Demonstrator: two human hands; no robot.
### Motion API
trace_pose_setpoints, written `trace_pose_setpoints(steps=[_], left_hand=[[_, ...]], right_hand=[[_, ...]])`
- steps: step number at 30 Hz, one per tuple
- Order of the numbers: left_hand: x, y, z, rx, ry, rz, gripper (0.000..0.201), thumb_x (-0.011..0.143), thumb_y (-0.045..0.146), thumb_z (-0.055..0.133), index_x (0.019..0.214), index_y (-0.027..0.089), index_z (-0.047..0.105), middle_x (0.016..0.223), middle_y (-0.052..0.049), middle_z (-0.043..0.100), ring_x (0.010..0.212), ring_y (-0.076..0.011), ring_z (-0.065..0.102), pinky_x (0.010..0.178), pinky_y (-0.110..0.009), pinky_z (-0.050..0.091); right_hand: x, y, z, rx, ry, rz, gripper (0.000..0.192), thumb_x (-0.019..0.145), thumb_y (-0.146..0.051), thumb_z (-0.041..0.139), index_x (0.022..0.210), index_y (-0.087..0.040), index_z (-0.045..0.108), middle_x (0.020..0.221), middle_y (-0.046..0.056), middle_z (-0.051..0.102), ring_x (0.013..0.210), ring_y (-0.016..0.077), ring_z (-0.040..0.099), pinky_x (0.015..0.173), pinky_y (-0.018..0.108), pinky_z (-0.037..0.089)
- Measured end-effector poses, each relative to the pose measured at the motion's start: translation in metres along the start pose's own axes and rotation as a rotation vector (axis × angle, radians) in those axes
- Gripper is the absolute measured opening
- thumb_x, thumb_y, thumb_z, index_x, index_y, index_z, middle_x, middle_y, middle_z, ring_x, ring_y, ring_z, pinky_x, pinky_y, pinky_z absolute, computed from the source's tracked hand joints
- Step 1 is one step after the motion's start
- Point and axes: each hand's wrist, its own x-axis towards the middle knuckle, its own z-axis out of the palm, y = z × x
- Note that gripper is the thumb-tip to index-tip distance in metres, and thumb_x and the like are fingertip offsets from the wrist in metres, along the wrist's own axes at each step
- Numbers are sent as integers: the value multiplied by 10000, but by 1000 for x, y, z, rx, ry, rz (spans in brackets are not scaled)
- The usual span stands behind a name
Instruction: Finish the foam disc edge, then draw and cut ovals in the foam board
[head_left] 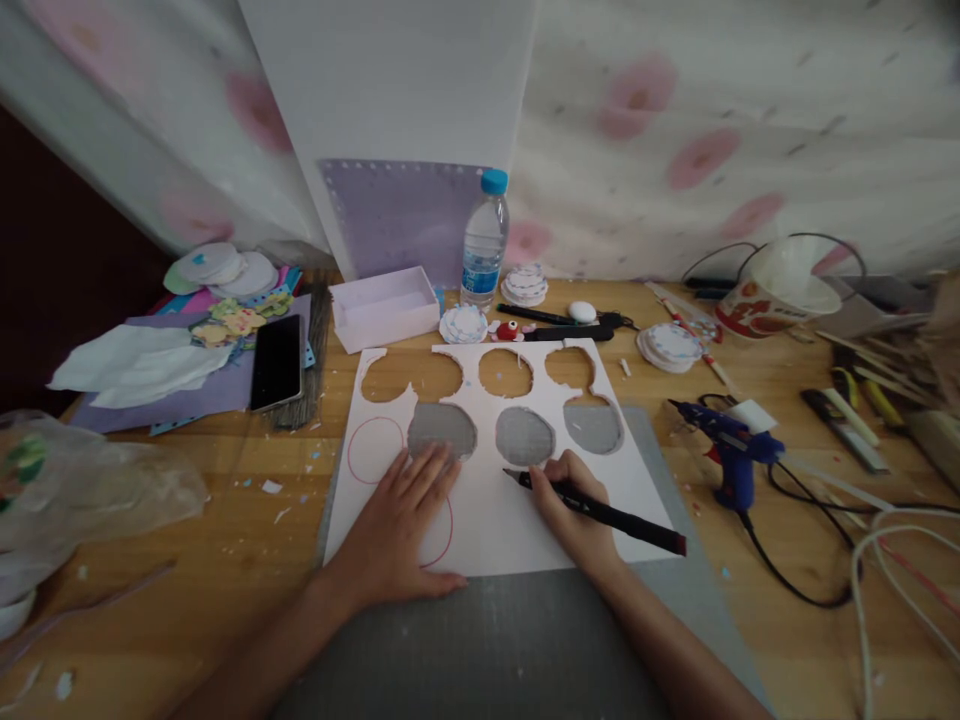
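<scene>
A white foam sheet [487, 520] with several round holes cut out lies on a grey cutting mat [525, 640]. Two red circle outlines are drawn on its left part. My left hand [401, 520] lies flat on the sheet with fingers stretched, covering part of the lower red circle. My right hand [577, 505] grips a black marker [615, 517] with a dark red end. The marker's tip points left, close to the sheet just below the middle hole; whether it touches I cannot tell.
Behind the sheet stand a water bottle [485, 240] and an open white box [386, 308]. A phone [277, 362] lies at left beside papers. To the right are a blue glue gun [731, 450] with its cord, stacked paper discs [669, 346] and a paper bucket [776, 295].
</scene>
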Motion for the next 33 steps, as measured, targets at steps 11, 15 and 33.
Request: trace_pose_setpoints(steps=[11,15,33], left_hand=[[2,0,-3,-37,-36,11,1099,713,757,553,1536,175,114,1579,-114,244,1436,-328,243,1191,-517,85],[2,0,-1,-52,-7,-17,1146,684,755,582,1535,155,102,1573,-141,249,1432,-338,252,1194,-516,120],[2,-1,2,-72,6,-31,1170,644,767,611,1520,128,170,1565,-173,252,1424,-365,260,1194,-533,145]], right_hand=[[-6,7,0,-52,-10,31,312,863,-304,595,658,-234,370,589,-52,418,552,119,407,540,249,349],[-7,7,0,-62,3,39,312,853,-295,600,659,-234,364,591,-55,408,543,115,390,534,246,341],[-3,-6,5,-124,-58,-13,296,853,-278,584,650,-227,375,563,-60,420,513,98,391,496,222,334]])
